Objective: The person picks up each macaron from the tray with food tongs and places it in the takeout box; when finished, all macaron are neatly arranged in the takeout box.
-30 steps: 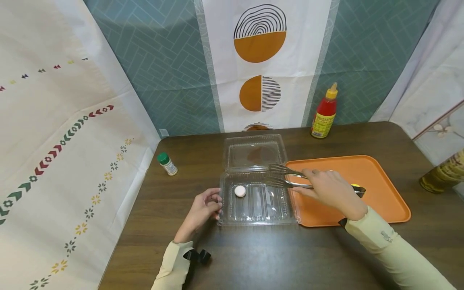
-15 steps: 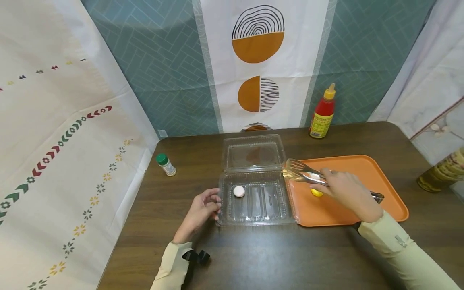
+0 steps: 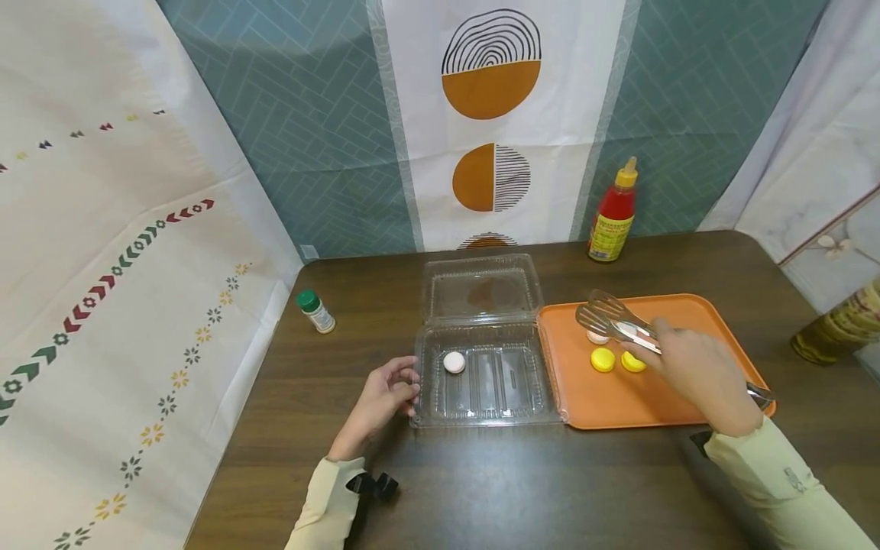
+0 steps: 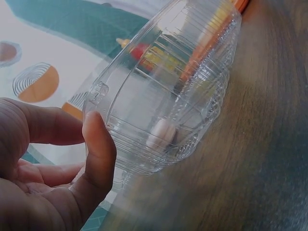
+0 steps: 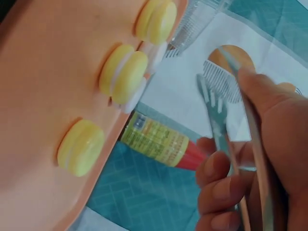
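My left hand (image 3: 381, 393) pinches the left rim of a clear plastic clamshell container (image 3: 491, 422), whose lid lies open behind it. One pale pink macaron (image 3: 454, 363) sits inside, towards the left; it also shows through the wall in the left wrist view. My right hand (image 3: 701, 376) grips metal tongs (image 3: 638, 336) above the orange tray (image 3: 667, 405). The slotted tips stand apart with nothing between them. Below lie yellow macarons (image 3: 603, 360) and a pale macaron (image 3: 596, 338) partly behind the tongs. The right wrist view shows three yellow macarons (image 5: 124, 74) and two pale ones behind.
A red sauce bottle (image 3: 610, 218) with a yellow cap stands behind the tray. At the far right is a tall bottle (image 3: 842, 325) of dark yellow-green colour. A small green-capped jar (image 3: 316, 312) stands at the left. Fabric hangs along the table's back and sides.
My right hand has carried the tongs rightwards from over the container to above the tray, uncovering the macarons there. My left hand stays at the container's rim.
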{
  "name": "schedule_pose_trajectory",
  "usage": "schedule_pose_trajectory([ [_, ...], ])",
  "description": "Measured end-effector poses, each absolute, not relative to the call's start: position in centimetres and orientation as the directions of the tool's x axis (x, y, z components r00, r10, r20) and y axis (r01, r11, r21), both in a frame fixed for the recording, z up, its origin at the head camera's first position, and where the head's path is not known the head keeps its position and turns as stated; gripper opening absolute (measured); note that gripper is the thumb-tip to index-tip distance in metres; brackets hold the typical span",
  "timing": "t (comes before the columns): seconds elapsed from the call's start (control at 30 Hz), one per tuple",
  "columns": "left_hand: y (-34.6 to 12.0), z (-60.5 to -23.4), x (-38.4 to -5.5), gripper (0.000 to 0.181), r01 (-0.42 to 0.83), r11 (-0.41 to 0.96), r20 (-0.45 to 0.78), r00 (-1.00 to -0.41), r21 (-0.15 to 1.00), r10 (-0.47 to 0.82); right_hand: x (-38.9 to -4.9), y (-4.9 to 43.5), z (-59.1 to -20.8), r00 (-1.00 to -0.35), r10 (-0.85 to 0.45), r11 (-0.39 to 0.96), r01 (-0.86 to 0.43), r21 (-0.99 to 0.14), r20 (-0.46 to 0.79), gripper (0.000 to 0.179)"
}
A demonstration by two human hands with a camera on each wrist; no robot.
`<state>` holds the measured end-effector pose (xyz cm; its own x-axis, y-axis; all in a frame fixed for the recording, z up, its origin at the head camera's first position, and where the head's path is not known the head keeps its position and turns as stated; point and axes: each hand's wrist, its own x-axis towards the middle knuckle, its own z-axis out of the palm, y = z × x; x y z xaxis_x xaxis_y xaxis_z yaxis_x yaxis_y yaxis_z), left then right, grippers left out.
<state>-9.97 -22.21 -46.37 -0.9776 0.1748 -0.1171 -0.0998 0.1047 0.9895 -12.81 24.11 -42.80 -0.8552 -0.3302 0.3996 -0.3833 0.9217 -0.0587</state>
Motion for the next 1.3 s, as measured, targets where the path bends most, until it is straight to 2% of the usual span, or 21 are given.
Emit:
schedule_pose_trajectory([
  [0.1, -22.2, -46.4, -10.0, 0.048, -0.102, 0.102, -0.119, -0.978, 0.990, 0.174, -12.2, 24.4, -42.7, -0.862, -0.288, 0.935, -0.347, -0.072, 0.417, 0.048],
  [0.3, -22.2, -46.5, -10.0, 0.048, -0.097, 0.117, -0.118, -0.975, 0.988, 0.191, -11.2, 24.5, -42.7, -0.854, -0.178, 0.964, -0.250, -0.086, 0.488, 0.076],
  [0.4, -22.2, -46.5, -9.9, 0.048, -0.097, 0.120, -0.119, -0.974, 0.988, 0.192, -10.9, 24.5, -42.7, -0.867, -0.137, 0.970, -0.215, -0.112, 0.480, 0.070],
  [0.53, -22.2, -46.5, -9.9, 0.048, -0.106, 0.114, -0.127, -0.974, 0.988, 0.187, -10.6, 24.6, -42.4, -0.908, -0.094, 0.976, -0.165, -0.144, 0.408, 0.059],
  [0.67, -22.2, -46.5, -9.9, 0.048, -0.117, 0.107, -0.135, -0.974, 0.987, 0.184, -10.6, 24.8, -42.1, -0.935, -0.081, 0.978, -0.141, -0.151, 0.345, 0.055],
  [0.83, -22.3, -46.5, -9.9, 0.048, -0.110, 0.109, -0.129, -0.974, 0.988, 0.188, -10.8, 25.0, -41.7, -0.993, -0.037, 0.981, -0.058, -0.185, 0.115, 0.055],
  [0.93, -22.3, -46.5, -9.9, 0.048, -0.103, 0.110, -0.123, -0.974, 0.989, 0.193, -10.9, 25.1, -41.7, -0.997, -0.039, 0.981, -0.050, -0.189, 0.061, 0.056],
  [1.3, -22.3, -46.4, -9.8, 0.047, -0.107, 0.109, -0.126, -0.974, 0.988, 0.188, -10.9, 25.0, -42.6, -0.976, -0.057, 0.985, -0.090, -0.150, 0.208, 0.048],
])
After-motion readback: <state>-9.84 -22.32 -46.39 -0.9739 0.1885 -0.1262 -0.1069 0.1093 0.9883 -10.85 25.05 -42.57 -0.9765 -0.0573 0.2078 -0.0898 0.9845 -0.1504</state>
